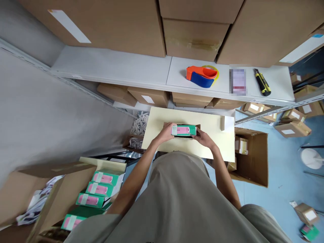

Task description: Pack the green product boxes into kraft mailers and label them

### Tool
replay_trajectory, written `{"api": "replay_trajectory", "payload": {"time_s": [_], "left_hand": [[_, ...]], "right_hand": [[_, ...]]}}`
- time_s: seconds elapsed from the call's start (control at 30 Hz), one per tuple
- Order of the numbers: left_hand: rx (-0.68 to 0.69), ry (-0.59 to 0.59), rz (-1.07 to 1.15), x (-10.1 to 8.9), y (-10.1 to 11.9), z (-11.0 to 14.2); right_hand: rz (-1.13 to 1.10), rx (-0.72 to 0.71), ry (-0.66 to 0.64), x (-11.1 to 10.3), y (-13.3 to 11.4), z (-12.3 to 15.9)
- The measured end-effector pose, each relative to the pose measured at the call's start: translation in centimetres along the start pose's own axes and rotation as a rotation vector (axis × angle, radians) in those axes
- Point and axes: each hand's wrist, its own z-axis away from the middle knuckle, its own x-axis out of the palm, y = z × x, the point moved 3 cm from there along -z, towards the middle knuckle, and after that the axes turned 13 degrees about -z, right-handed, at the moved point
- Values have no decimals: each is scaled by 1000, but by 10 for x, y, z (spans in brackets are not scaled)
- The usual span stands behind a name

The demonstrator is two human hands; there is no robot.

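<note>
A green product box with a pink bottle printed on it [183, 130] lies level in the mouth of a small open cardboard carton [198, 126] on the cream table top [157, 118]. My left hand [166, 132] is closed around its left end, thumb at the near side. At the opposite end, my right hand [203, 138] grips the green box's corner beside the carton's wall. How deep the box sits in the carton cannot be made out.
On the shelf above lie an orange-and-blue tape dispenser [202, 76] and a yellow-black utility knife [262, 82]. A small white box [228, 124] stands at the table's right. Several more green boxes [98, 189] fill a carton at lower left. A large open carton [260, 158] stands right.
</note>
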Motion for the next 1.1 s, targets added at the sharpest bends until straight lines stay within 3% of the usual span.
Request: {"api": "replay_trajectory", "payload": {"time_s": [0.17, 0.3, 0.5, 0.63, 0.9, 1.1], "left_hand": [[13, 19, 38, 3, -3, 4], [34, 26, 23, 9, -2, 3], [43, -2, -36, 26, 3, 1], [8, -56, -84, 37, 6, -3], [-66, -39, -214, 40, 6, -6], [-127, -38, -219, 45, 12, -7]], "right_hand": [[-353, -57, 91, -6, 2, 5], [-427, -32, 242, 6, 14, 3], [-78, -16, 394, 14, 27, 4], [115, 0, 383, 13, 24, 2], [309, 110, 263, 21, 29, -16], [384, 104, 335, 33, 36, -25]]}}
